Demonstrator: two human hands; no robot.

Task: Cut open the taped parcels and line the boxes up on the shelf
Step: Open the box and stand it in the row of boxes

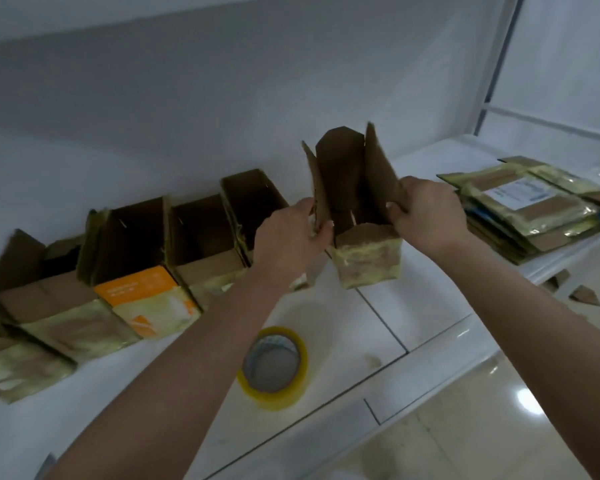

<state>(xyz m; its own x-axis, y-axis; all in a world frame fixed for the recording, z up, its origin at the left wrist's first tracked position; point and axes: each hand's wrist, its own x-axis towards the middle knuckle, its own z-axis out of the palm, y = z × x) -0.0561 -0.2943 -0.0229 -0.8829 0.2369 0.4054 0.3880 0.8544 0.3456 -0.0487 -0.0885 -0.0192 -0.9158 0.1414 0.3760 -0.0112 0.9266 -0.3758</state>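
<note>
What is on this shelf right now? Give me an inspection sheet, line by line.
Surface: white shelf, glossy, panel seams visible.
Job's things: open box held at the right end of a row of opened boxes along the wall; stack of flattened taped parcels at far right.
Clutter: yellow tape roll near the front edge; cardboard scraps below the stack.
Grippers: left hand grips the box's left flap; right hand grips its right flap.
Cables: nothing seen.
Surroundings: white wall, shiny tiled floor.

Brown cardboard boxes [201,233] with yellowish tape, one orange-fronted [136,284]; yellow tape roll [274,367].
</note>
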